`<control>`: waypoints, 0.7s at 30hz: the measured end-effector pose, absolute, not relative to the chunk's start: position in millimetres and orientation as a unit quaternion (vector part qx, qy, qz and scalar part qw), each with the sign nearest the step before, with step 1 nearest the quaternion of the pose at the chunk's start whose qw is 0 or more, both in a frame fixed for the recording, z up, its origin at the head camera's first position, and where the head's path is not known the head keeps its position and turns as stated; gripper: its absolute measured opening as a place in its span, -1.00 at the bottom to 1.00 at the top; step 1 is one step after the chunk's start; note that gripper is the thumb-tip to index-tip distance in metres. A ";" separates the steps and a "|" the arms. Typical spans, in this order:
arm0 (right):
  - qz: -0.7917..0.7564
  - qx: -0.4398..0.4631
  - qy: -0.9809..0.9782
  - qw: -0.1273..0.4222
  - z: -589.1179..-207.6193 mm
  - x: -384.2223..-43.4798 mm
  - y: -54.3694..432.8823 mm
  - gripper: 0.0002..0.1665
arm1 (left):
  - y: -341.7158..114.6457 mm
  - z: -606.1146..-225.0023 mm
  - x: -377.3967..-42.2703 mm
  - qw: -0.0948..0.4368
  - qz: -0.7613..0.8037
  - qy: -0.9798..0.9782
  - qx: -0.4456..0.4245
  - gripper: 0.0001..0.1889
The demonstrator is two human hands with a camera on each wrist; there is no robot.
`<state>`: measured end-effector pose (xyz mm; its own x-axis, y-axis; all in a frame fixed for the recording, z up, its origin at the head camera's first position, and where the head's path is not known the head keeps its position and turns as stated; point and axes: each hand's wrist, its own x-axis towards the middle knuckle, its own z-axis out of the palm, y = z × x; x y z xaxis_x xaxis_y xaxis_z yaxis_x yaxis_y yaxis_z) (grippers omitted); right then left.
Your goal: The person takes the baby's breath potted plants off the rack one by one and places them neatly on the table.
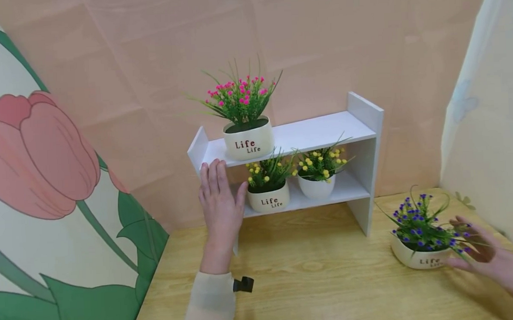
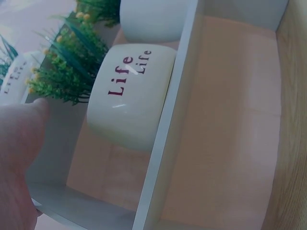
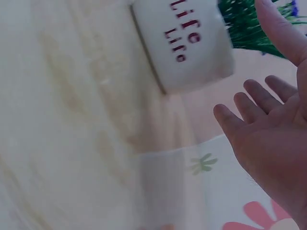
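A white two-tier shelf (image 1: 319, 131) stands on the wooden table. My left hand (image 1: 218, 200) rests with extended fingers at the left front edge of its upper board. Just behind those fingers, a white pot with pink flowers (image 1: 248, 140) sits on that board. Two pots with yellow flowers stand on the lower board: an oval "Life" pot (image 1: 269, 200) and a rounder white pot (image 1: 318, 186). My right hand (image 1: 486, 250), fingers spread, is beside a "Life" pot with blue-purple flowers (image 1: 419, 255) on the table. In the right wrist view a gap separates the fingers (image 3: 230, 120) from this pot (image 3: 192, 48).
Behind the shelf hangs a pinkish cloth backdrop (image 1: 341, 41). A panel with a large tulip print (image 1: 37, 155) borders the left side, and a pale flowered cloth (image 1: 487, 121) the right. The wooden tabletop (image 1: 313, 272) extends in front of the shelf.
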<state>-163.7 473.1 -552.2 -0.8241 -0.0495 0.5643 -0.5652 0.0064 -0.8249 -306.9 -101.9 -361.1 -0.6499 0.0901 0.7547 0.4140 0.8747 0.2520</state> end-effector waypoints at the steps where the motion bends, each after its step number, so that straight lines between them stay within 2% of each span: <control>1: 0.657 0.230 -0.690 0.198 -548.1 -161.9 472.8 0.46 | -102.0 -360.8 -306.9 0.395 -0.206 -0.884 -0.143 -0.14; 6: 0.604 0.232 -0.737 0.198 -526.5 -150.4 474.2 0.49 | -102.3 -359.6 -306.3 0.394 -0.207 -0.884 -0.144 -0.15; 11: 0.638 0.262 -0.699 0.186 -512.2 -146.0 473.6 0.47 | -102.4 -358.4 -306.1 0.386 -0.206 -0.888 -0.140 -0.15; 21: 0.646 0.305 -0.672 0.197 -481.5 -148.1 467.7 0.52 | -102.7 -358.5 -305.5 0.388 -0.197 -0.889 -0.139 -0.14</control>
<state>-148.1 467.7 -481.5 -0.7362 -0.1556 0.6586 -0.6642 -0.0205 -0.7473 -305.5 -102.7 -358.5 -0.6600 0.0944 0.7453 0.4008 0.8834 0.2430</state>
